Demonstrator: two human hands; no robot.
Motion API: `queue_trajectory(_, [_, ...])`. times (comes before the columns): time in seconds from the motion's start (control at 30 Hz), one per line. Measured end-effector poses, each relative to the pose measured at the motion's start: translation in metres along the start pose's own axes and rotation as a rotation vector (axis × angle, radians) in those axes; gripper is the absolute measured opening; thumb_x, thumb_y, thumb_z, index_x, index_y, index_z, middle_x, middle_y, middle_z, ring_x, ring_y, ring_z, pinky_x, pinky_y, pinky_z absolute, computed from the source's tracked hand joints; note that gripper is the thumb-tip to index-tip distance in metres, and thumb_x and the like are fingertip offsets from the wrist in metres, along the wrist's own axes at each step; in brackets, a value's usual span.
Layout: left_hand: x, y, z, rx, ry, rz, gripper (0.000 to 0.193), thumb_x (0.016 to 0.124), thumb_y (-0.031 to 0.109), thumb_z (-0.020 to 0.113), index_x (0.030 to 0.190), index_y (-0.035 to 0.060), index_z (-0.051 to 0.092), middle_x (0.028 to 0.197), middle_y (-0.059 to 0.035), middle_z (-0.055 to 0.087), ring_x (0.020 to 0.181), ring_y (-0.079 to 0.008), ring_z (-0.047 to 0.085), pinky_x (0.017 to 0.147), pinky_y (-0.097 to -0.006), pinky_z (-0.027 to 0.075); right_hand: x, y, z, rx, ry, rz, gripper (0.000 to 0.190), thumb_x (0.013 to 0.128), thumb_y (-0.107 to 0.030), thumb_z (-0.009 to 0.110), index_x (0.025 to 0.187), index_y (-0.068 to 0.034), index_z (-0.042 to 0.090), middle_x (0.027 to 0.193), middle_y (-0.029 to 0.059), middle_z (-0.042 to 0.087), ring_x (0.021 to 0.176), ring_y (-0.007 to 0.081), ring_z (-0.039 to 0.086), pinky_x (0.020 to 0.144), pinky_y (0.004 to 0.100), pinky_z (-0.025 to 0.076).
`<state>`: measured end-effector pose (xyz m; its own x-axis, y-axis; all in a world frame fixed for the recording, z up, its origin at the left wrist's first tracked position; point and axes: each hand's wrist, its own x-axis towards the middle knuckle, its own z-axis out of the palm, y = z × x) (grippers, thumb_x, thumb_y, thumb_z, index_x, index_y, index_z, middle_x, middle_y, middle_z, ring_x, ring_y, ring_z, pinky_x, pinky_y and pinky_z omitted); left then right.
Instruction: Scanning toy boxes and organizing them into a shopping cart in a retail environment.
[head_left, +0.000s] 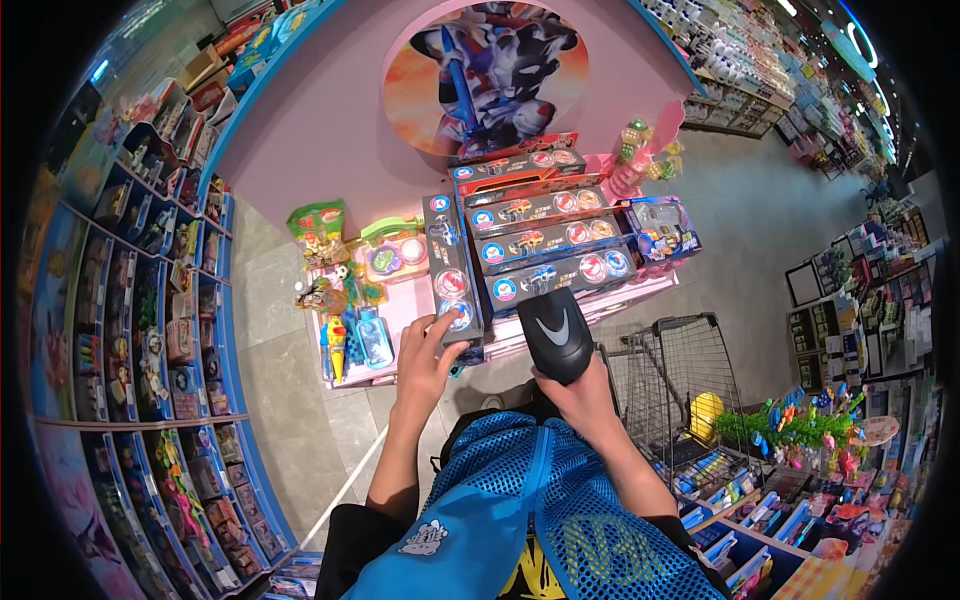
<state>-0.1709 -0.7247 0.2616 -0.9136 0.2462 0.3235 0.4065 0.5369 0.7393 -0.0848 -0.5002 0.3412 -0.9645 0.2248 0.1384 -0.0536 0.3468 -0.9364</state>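
Observation:
My left hand (427, 352) rests its fingertips on the near end of a long dark toy box (448, 259) standing on the pink display shelf (495, 346). My right hand (581, 394) grips a black handheld barcode scanner (553, 334), whose head points towards the boxes. Just beyond the scanner is a row of similar dark toy boxes (555, 274) with pictures of toy launchers and discs. Left of my left hand lie a blue bottle-shaped toy (373, 337), a yellow cone-shaped item (337, 351) and a green-topped snack-like bag (319, 232).
A purple-blue boxed toy (662, 229) sits at the shelf's right end. A black wire shopping cart (675, 382) stands to the right, near a green toy display (795, 427). Blue-edged shelves of toys (165, 330) line the left side. A pink panel (315, 142) rises behind the boxes.

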Motion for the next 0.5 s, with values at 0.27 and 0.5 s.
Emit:
queue_trajectory(0.27, [-0.032, 0.018, -0.002, 0.029, -0.031, 0.008, 0.052, 0.083, 0.020, 0.080, 0.133, 0.0115, 0.066, 0.120, -0.0210, 0.060, 0.108, -0.0385, 0.056, 0.091, -0.0465, 0.048, 0.010, 0.015, 0.048, -0.061, -0.045, -0.035, 0.067, 0.077, -0.023, 0.091, 0.126, 0.002, 0.053, 0.110, 0.0182, 0.070, 0.095, 0.0290, 0.073, 0.081, 0.0382, 0.057])
queue_trajectory(0.5, [-0.057, 0.029, 0.009, -0.003, -0.069, -0.017, 0.054, 0.080, 0.014, 0.083, 0.131, 0.0102, 0.066, 0.121, -0.0211, 0.057, 0.110, -0.0412, 0.055, 0.094, -0.0462, 0.047, -0.007, 0.038, 0.064, -0.053, 0.004, 0.040, 0.058, 0.079, -0.012, 0.084, 0.127, 0.002, 0.054, 0.111, 0.0192, 0.070, 0.097, 0.0340, 0.074, 0.078, 0.0387, 0.058])
